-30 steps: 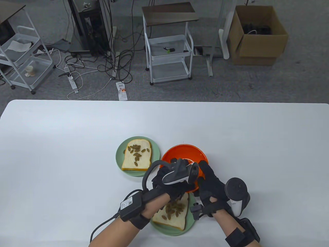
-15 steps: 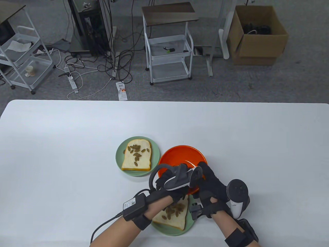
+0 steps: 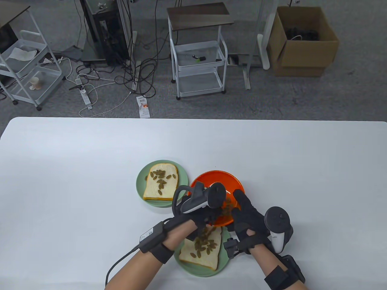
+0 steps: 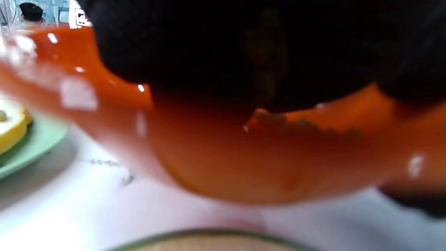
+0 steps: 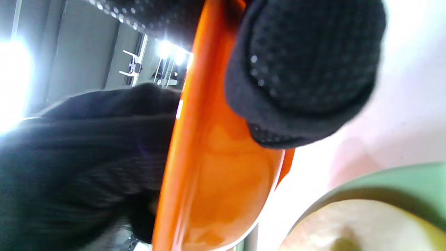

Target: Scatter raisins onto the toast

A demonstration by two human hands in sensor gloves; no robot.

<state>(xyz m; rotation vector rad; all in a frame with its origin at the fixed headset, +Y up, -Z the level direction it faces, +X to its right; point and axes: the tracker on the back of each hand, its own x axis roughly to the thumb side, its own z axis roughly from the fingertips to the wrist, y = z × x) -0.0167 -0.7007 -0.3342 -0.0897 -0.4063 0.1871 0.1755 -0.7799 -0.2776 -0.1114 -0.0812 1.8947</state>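
White table (image 3: 90, 169) carries the work, with a grey floor, white trolleys and a cardboard box (image 3: 302, 42) behind it. Landmark taken: the orange bowl (image 3: 225, 179).

Change since half a second ago: your left hand (image 3: 202, 216) has shifted further over the bowl, its tracker (image 3: 201, 201) now lies across the bowl's left half, and raisins (image 3: 227, 207) now show inside the bowl near its near rim, where the tracker covered them before. The bowl stays tipped toward you, as the right wrist view confirms.

Fingers: your right hand (image 3: 249, 217) grips the bowl's right rim, thumb outside (image 5: 303, 73) and fingers inside. Your left hand's fingers reach into the bowl at its near edge, over the raisins; whether they pinch any cannot be told, as the left wrist view is dark and blurred there.

Just nearer than the bowl, a green plate (image 3: 205, 270) holds toast (image 3: 205, 255) with a raisin pile (image 3: 205, 241) directly under the left hand. Left of the bowl, touching or nearly so, a second green plate (image 3: 140, 184) holds toast with raisins (image 3: 160, 181).
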